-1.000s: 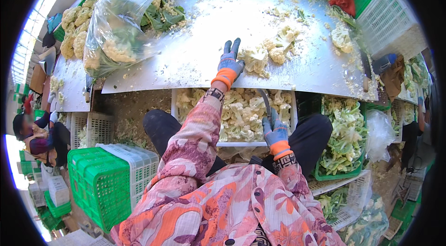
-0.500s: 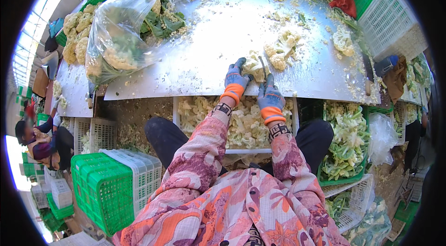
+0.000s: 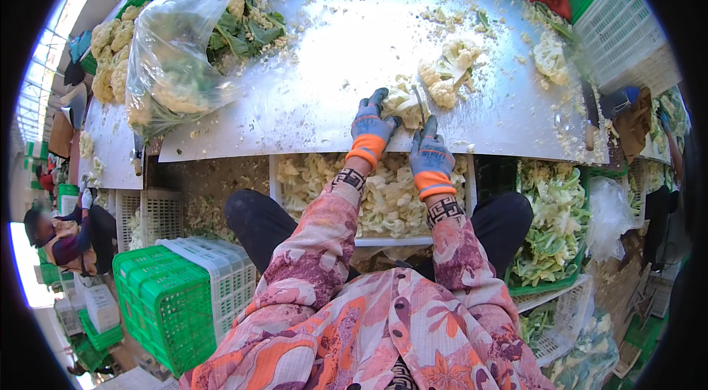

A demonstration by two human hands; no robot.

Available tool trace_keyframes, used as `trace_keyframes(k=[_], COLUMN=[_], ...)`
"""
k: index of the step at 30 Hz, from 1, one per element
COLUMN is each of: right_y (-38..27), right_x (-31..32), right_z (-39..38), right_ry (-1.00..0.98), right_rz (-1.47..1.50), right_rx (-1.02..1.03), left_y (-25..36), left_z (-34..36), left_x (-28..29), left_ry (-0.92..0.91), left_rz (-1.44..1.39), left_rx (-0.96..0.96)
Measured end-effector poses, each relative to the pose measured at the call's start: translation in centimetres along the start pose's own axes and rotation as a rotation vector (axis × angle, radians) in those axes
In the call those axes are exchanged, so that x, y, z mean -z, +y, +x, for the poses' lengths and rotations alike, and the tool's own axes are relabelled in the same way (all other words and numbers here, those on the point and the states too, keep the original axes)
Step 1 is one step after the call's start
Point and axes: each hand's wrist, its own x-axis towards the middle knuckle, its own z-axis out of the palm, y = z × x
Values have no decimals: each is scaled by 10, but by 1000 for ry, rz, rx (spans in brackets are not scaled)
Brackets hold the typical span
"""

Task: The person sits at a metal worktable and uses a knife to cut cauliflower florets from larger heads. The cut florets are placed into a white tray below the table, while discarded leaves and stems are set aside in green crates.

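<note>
My left hand, in a grey glove with an orange cuff, grips a pale cauliflower piece on the white tabletop. In my right hand, gloved alike, is a knife. Its narrow blade points away from me along the right side of that piece. A larger cauliflower chunk lies just beyond the blade. Below the table edge, between my knees, a white crate holds many cut cauliflower florets.
A clear plastic bag of cauliflower lies at the far left. Another knife rests by the table's right edge. Trimmings fill a green crate at right. Stacked crates stand at left. Another person works farther left.
My hands stay nearly in place, holding the cauliflower piece and the knife. The whole view has shifted slightly. The person at left has lowered their gloved hands a little.
</note>
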Motion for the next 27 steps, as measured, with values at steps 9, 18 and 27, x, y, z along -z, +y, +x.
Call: trace_keyframes(k=[9, 18, 27], right_y=[8, 65, 10], right_x=[2, -10, 21], right_z=[20, -34, -13], right_ry=[-216, -55, 118], right_rz=[-12, 250, 92], right_rx=[-44, 102, 196], left_y=[9, -17, 1], left_z=[1, 20, -10], left_x=[3, 17, -7], left_ry=[10, 260, 221], left_rz=[29, 10, 224], left_rx=[-44, -105, -158])
